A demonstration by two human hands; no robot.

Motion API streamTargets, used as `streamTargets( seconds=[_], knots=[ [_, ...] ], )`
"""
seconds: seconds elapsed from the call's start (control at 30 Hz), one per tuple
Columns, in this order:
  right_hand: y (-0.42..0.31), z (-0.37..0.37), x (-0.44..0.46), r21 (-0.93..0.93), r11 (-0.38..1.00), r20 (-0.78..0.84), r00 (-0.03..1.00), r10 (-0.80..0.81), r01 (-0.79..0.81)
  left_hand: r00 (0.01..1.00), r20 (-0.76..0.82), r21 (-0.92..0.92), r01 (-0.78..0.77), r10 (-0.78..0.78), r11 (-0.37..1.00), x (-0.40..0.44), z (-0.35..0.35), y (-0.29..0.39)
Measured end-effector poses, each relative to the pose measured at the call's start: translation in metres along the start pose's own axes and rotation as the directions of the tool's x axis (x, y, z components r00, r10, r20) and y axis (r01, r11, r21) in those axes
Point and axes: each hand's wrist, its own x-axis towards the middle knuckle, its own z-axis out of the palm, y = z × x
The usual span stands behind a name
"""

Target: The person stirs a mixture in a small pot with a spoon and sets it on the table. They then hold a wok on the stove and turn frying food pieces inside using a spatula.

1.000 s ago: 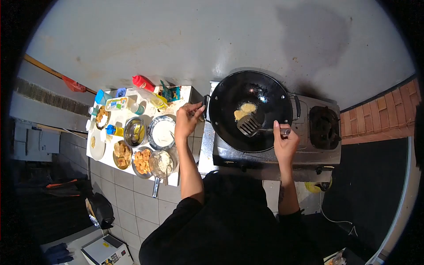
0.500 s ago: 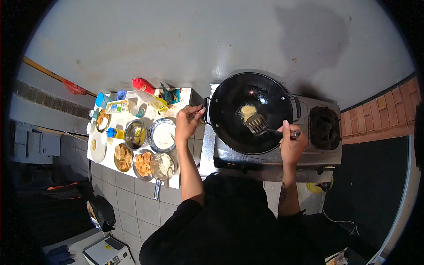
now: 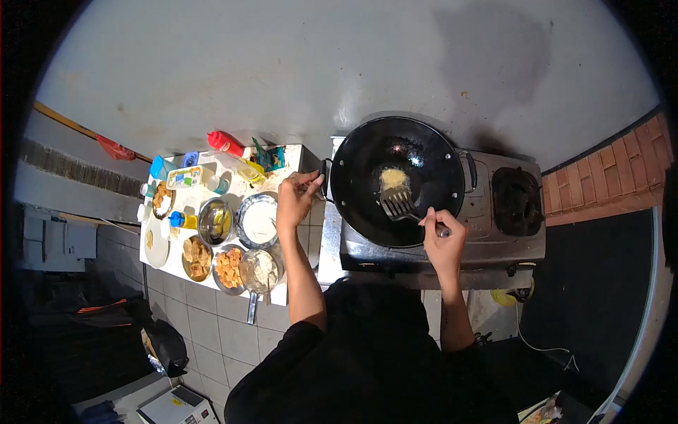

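A black wok (image 3: 360, 219) sits on the left burner of a metal stove. My left hand (image 3: 296, 201) pinches its left loop handle (image 3: 323, 174). In my right hand (image 3: 445, 242), closed around the handle, is a slotted spatula (image 3: 397, 203). Its slotted head is inside the wok, just below a pale yellow frying piece (image 3: 393, 178) in the middle. Whether the head touches that piece I cannot tell.
Left of the stove (image 3: 487, 249), a white table (image 3: 275, 177) holds a bowl of white batter (image 3: 258, 222), a plate of orange-brown chunks (image 3: 229, 267), a strainer (image 3: 263, 272) and a red bottle (image 3: 224, 143). A second burner (image 3: 518, 201) lies right of the wok.
My right hand has moved left with the spatula, whose head now lies below the frying piece rather than at its right. My left hand stays at the wok handle.
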Motion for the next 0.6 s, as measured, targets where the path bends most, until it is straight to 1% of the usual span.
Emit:
streamTargets(
  seconds=[0.1, 0.23, 0.3, 0.4, 0.5, 0.6],
  knots=[
    [0.002, 0.000, -0.002, 0.005, 0.999, 0.010, 0.999, -0.036, 0.036, 1.000, -0.005, 0.001, -0.016, 0.016, 1.000, 0.000, 0.000, 0.003],
    [0.014, 0.001, 0.000, 0.006, 1.000, -0.014, 0.999, -0.031, 0.031, 1.000, 0.001, 0.025, 0.013, -0.013, 1.000, -0.001, -0.001, 0.008],
    [0.022, 0.002, 0.004, 0.030, 0.999, -0.019, 1.000, -0.018, 0.019, 1.000, 0.007, -0.016, 0.028, -0.028, 0.999, -0.001, -0.001, 0.007],
    [0.022, 0.000, 0.013, 0.054, 0.998, 0.012, 0.999, -0.030, 0.030, 1.000, 0.006, -0.008, 0.012, -0.012, 1.000, -0.001, 0.000, 0.006],
    [0.017, 0.001, 0.018, 0.090, 0.996, 0.009, 1.000, -0.020, 0.019, 1.000, 0.004, 0.014, -0.005, 0.005, 1.000, -0.001, -0.001, 0.006],
    [0.030, 0.005, 0.019, 0.095, 0.995, 0.002, 1.000, -0.025, 0.024, 1.000, 0.012, 0.025, -0.004, 0.003, 1.000, 0.000, -0.002, 0.007]
  ],
)
